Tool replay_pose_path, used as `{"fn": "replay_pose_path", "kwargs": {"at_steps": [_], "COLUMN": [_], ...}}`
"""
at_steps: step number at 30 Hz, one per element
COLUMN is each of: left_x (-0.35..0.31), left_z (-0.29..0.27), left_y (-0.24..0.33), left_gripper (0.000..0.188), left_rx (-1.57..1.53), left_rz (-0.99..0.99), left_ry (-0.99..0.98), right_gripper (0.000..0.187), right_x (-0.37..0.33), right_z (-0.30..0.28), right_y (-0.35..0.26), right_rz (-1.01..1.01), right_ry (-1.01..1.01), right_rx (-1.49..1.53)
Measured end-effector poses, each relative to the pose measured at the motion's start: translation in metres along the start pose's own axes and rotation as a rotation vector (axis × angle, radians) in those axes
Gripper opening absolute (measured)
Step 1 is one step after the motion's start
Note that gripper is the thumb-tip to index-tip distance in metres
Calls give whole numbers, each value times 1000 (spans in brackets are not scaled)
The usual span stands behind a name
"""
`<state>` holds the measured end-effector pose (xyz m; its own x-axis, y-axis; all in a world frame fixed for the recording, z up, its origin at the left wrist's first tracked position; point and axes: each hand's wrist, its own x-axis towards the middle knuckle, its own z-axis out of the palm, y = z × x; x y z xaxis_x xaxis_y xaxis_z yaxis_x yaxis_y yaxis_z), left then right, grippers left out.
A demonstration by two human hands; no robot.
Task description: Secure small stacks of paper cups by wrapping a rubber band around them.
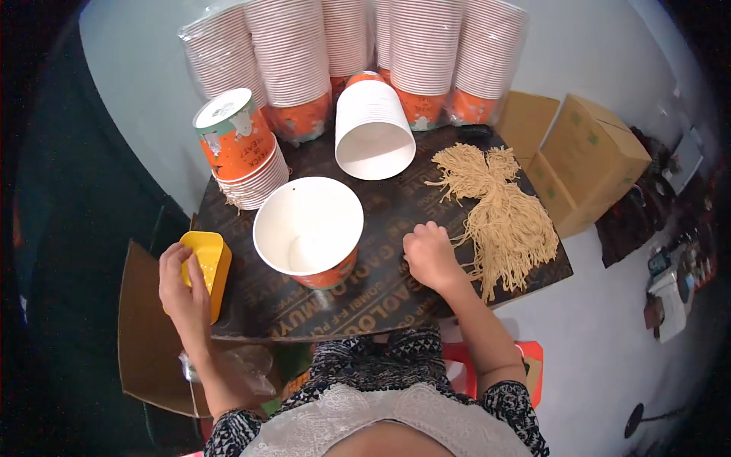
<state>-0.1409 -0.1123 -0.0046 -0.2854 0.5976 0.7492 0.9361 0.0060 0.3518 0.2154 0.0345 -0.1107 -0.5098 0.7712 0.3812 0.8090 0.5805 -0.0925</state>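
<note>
The left hand (185, 286) reaches over the yellow box (223, 276) at the left of the worktop (369, 308); its grip looks narrow, but whether it holds anything I cannot tell. The right hand (430, 255) is curled just beside the cords (512, 228), its grip hidden. An upright cup (308, 228) stands between the hands.

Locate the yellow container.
In the head view, the yellow container is on the left, at the near left edge of the dark table, under the left hand and left of the upright open bucket.
</note>
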Motion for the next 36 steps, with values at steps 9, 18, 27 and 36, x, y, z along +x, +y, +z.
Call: {"fn": "replay_pose_path", "kwargs": {"at_steps": [9,18,27,36], "left_x": [-26,-64,-72,-76], "left_z": [10,29,51,63], "left_y": [63,97,117,113], "left_gripper": [8,11,35,4], "left_rx": [-271,-773,-1043,-985], "left_rz": [238,242,-169,62], "left_ry": [-29,-499,-767,-569], "right_gripper": [11,8,60,51], "right_x": [-6,-46,-43,-41], "right_z": [-28,-42,-40,-30], "right_y": [-74,-108,-95,-100], "right_rz": [-213,-48,194,259], "right_ry": [-11,130,-178,-195], "right_rx": [-21,1179,2087,2094]}}
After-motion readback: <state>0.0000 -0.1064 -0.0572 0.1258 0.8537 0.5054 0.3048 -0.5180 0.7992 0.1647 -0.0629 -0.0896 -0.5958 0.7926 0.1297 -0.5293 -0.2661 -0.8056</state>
